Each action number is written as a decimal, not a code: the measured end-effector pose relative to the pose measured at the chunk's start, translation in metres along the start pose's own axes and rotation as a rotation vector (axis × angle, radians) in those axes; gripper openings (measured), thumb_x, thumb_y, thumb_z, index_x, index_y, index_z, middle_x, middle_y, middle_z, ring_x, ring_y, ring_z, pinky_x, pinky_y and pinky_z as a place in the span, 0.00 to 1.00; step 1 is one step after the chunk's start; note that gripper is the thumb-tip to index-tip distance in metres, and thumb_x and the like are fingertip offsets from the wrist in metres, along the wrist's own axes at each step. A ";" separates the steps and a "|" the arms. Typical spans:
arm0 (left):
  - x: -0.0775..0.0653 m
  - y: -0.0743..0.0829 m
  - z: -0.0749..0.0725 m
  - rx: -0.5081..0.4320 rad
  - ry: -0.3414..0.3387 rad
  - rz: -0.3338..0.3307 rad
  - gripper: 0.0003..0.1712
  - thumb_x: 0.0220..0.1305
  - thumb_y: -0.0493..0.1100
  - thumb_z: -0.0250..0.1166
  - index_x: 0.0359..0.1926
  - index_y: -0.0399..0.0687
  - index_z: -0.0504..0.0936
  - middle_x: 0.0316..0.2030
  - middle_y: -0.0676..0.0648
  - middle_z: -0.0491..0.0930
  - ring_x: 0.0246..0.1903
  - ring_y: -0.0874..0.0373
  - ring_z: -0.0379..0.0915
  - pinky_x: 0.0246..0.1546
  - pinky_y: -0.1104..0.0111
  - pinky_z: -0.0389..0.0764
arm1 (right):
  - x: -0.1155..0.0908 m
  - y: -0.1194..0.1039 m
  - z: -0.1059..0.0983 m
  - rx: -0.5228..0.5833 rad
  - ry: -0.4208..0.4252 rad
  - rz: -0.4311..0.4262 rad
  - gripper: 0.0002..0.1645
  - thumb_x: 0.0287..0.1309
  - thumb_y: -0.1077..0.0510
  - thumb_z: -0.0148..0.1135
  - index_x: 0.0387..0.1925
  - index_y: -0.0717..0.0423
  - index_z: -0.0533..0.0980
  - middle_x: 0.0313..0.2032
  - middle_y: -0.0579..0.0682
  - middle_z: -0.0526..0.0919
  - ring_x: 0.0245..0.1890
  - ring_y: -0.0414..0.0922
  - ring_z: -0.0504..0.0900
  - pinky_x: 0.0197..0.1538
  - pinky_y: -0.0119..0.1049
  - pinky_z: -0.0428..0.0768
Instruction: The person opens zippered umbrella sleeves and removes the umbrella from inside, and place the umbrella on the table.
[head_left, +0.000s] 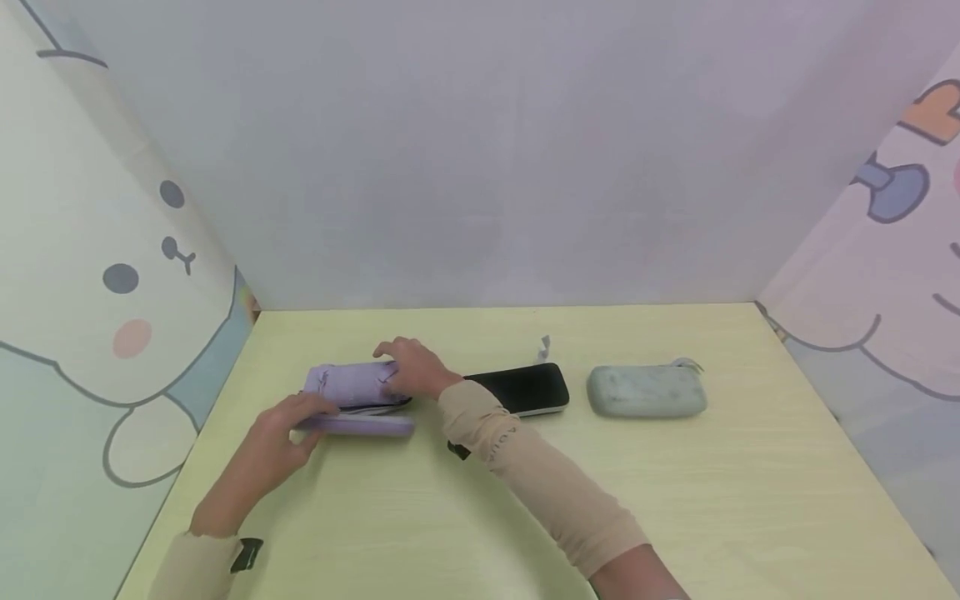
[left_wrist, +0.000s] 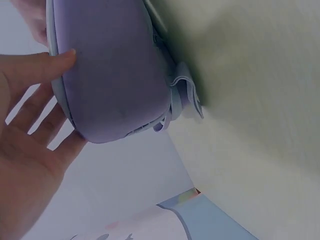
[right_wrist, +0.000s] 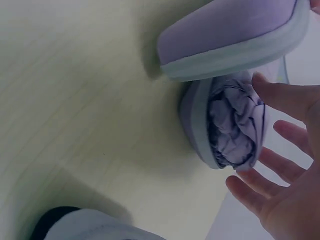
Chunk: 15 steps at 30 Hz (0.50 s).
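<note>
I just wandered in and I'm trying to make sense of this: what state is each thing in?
Lilac case: open, its lid raised
Lilac fabric bundle: bunched up, in the open case
Black case: lying flat, partly hidden by the right sleeve; open or closed unclear
Grey-green case: lying down, looks closed
Left hand: pinching the lid
Right hand: fingers spread, at the bundle
</note>
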<state>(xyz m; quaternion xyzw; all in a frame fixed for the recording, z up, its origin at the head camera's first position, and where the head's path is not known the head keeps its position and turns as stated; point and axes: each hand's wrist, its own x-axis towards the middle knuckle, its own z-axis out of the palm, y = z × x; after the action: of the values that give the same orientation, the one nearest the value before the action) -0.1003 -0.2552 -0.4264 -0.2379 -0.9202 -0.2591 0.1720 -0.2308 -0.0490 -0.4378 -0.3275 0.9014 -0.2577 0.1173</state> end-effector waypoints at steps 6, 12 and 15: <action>-0.011 0.006 0.001 0.049 -0.026 -0.042 0.28 0.31 0.20 0.74 0.35 0.49 0.83 0.38 0.49 0.82 0.41 0.51 0.78 0.41 0.57 0.76 | 0.003 0.000 0.013 -0.161 -0.010 -0.034 0.35 0.45 0.48 0.71 0.59 0.44 0.72 0.47 0.46 0.75 0.43 0.42 0.69 0.37 0.32 0.72; -0.022 0.004 0.008 0.071 -0.059 -0.093 0.26 0.31 0.23 0.74 0.32 0.53 0.82 0.36 0.55 0.81 0.38 0.56 0.78 0.38 0.57 0.78 | 0.000 -0.005 0.016 -0.286 0.001 -0.047 0.43 0.40 0.47 0.74 0.62 0.43 0.69 0.47 0.46 0.74 0.40 0.42 0.68 0.34 0.31 0.71; -0.028 0.002 0.013 0.073 -0.053 -0.095 0.27 0.30 0.23 0.74 0.31 0.54 0.81 0.35 0.57 0.81 0.37 0.57 0.78 0.37 0.59 0.78 | -0.002 -0.007 0.016 -0.332 -0.009 -0.044 0.44 0.40 0.47 0.74 0.62 0.44 0.67 0.47 0.46 0.74 0.40 0.42 0.69 0.34 0.30 0.71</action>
<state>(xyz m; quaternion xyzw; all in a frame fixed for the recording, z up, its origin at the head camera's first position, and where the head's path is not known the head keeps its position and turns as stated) -0.0789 -0.2562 -0.4479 -0.1942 -0.9435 -0.2271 0.1436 -0.2195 -0.0588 -0.4476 -0.3630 0.9238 -0.1062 0.0602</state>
